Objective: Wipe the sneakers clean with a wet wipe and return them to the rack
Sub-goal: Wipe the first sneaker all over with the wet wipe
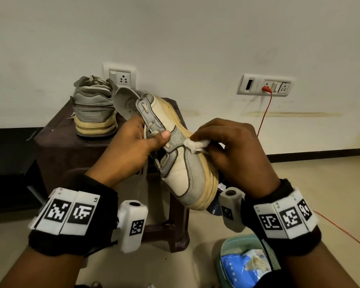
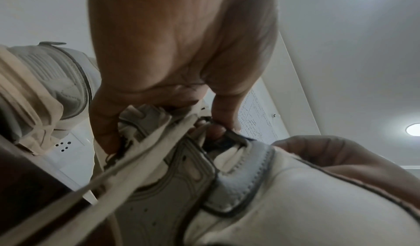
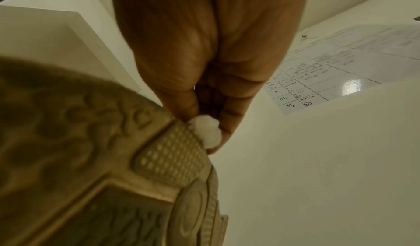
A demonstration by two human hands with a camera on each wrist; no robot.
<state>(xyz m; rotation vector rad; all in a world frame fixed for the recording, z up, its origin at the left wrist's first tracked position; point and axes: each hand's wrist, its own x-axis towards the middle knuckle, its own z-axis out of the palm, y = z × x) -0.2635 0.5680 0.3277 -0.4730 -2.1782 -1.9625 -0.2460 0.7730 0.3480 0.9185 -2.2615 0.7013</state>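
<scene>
Gripping the cream-and-grey leather sneaker [image 1: 181,154] by its laced throat at frame centre, the left hand [image 1: 131,150] steadies it. The right hand [image 1: 235,150] pinches a soft, crumpled white wet wipe [image 1: 195,144] against its side. Light and stiff-soled, it probably handles best from there.

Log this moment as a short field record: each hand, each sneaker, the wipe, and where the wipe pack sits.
left hand: grips the held sneaker at the laces, thumb on top
right hand: pinches the wet wipe
wet wipe: bunched, pressed to the sneaker's side near the sole edge
held sneaker: white and grey, yellowed sole, tipped on its side, toe toward the camera
second sneaker: grey, upright on the dark stool, heel toward the camera
wipe pack: blue, in a green basin on the floor
</scene>
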